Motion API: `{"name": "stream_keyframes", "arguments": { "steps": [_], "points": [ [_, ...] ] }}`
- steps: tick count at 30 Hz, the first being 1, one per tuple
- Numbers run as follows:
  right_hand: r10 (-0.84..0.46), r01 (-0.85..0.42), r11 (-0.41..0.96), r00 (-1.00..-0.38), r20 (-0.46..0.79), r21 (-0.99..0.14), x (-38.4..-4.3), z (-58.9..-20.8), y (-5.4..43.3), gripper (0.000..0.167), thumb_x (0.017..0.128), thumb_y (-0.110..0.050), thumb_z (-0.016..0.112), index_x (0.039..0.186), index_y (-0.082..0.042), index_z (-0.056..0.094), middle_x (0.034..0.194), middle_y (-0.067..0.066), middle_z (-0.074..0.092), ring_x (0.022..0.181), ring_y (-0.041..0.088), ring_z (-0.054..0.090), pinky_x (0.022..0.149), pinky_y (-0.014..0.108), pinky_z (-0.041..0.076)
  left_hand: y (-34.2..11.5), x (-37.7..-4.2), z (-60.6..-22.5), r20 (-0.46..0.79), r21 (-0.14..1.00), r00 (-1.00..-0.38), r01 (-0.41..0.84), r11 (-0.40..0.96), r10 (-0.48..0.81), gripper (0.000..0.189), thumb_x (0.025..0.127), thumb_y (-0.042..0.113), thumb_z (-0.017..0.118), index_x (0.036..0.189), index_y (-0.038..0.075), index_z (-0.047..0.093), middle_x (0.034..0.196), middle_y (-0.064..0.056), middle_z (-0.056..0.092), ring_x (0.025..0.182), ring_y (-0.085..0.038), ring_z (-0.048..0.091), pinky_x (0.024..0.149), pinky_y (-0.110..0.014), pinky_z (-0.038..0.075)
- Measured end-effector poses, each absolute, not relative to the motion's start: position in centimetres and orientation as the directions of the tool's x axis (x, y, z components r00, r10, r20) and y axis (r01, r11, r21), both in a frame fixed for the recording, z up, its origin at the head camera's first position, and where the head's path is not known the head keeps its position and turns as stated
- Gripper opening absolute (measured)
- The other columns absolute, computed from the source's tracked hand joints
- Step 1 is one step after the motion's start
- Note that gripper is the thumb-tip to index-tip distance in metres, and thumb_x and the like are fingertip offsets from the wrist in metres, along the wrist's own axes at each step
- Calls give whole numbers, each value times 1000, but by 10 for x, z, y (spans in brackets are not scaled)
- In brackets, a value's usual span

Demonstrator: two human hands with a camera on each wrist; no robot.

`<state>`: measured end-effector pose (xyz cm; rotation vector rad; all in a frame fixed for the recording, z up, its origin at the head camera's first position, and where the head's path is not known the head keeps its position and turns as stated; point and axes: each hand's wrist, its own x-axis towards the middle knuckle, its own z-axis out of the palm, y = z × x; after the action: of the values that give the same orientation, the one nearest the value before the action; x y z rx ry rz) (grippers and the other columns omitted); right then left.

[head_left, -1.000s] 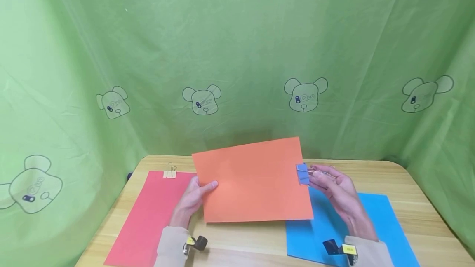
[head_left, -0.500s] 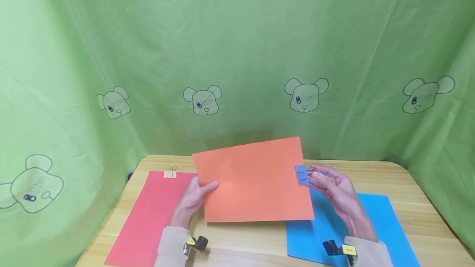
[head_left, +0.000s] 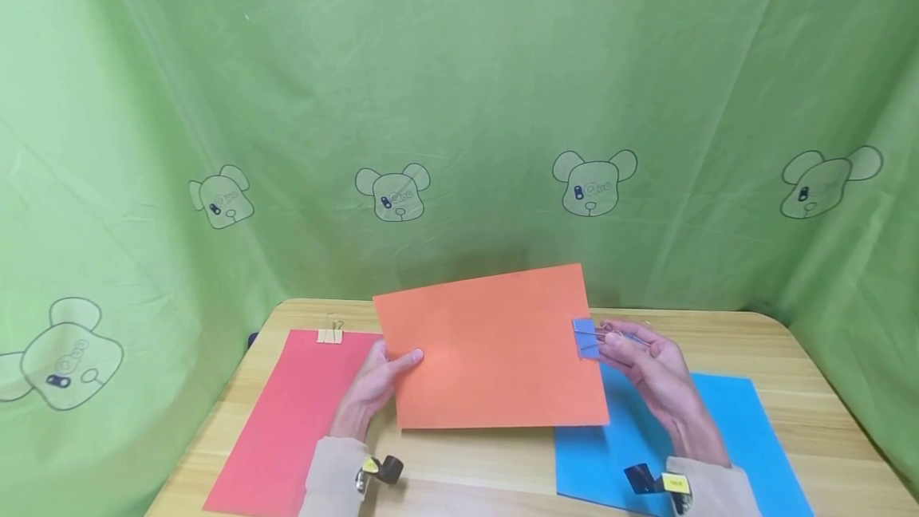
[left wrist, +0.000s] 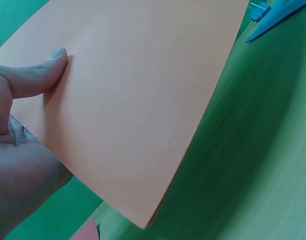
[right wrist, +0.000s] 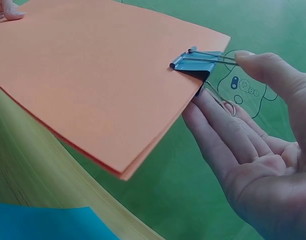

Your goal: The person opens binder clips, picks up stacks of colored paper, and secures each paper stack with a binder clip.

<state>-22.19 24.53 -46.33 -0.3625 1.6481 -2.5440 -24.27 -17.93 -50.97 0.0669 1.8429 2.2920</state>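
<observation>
A stack of orange paper (head_left: 495,357) is held up off the table, slightly tilted. My left hand (head_left: 376,380) grips its left edge, thumb on the front face, fingers behind. On the right edge sits a blue binder clip (head_left: 585,339) with wire handles. My right hand (head_left: 656,369) holds the clip by its handles. In the right wrist view the thumb lies on the upper handle of the clip (right wrist: 195,64), while the lower handle is beside the fingers under it. Several sheet edges show at the stack's near corner. The left fingertips are hidden behind the paper.
Red paper (head_left: 301,421) with a pale yellow binder clip (head_left: 329,336) on its far edge lies at the left of the wooden table (head_left: 467,465). Blue paper (head_left: 739,421) lies at the right, partly under my right arm. A green curtain (head_left: 474,102) surrounds the table.
Both hands and the orange paper stay almost still. The blue clip shifts only very slightly at the paper's edge.
</observation>
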Motion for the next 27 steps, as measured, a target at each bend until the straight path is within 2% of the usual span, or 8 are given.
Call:
{"name": "stream_keyframes", "arguments": {
  "steps": [7,13,17,21,24,27],
  "points": [
    [-192,-44,-407,-973,132,-912,-220,-463,247,22,103,2,55,118,-7,69,112,6,75,100,18,74,92,34,56,-179,-243,-509,-85,974,-978,-122,-191,192,36,91,2,72,123,2,56,105,-10,73,95,-23,72,86,-38,58],
    [-179,-17,-352,-980,86,-936,-222,-464,241,22,103,-2,58,124,-3,65,115,4,73,103,18,73,93,34,56,-184,-243,-512,-87,974,-977,-125,-191,197,28,92,4,71,118,4,60,100,-8,75,92,-22,73,86,-38,58],
    [-162,5,-280,-986,42,-960,-223,-464,235,25,102,-7,62,126,-4,63,115,4,73,101,19,73,92,34,57,-192,-240,-512,-137,980,-982,-154,-123,132,44,90,16,77,125,3,54,102,-8,74,94,-22,72,93,-38,54],
    [-149,10,-218,-989,23,-976,-224,-466,229,37,101,-10,65,133,5,57,113,4,73,99,20,73,91,35,58,-202,-237,-512,-165,978,-978,-179,-106,130,57,89,20,79,134,3,49,111,-9,71,102,-23,70,100,-38,49],
    [-165,12,-186,-986,19,-982,-225,-469,224,49,101,-11,65,140,13,47,113,3,74,101,19,72,91,36,58,-210,-237,-510,-118,981,-975,-144,-129,186,52,93,13,74,138,-1,52,116,-11,71,103,-24,70,98,-39,53],
    [-194,9,-166,-981,24,-986,-225,-473,221,54,101,-11,64,143,15,42,115,3,74,105,18,71,93,35,57,-218,-238,-507,-56,991,-963,-86,-103,265,47,96,8,70,140,-1,57,122,-10,70,107,-23,70,95,-36,55]
  ]
}}
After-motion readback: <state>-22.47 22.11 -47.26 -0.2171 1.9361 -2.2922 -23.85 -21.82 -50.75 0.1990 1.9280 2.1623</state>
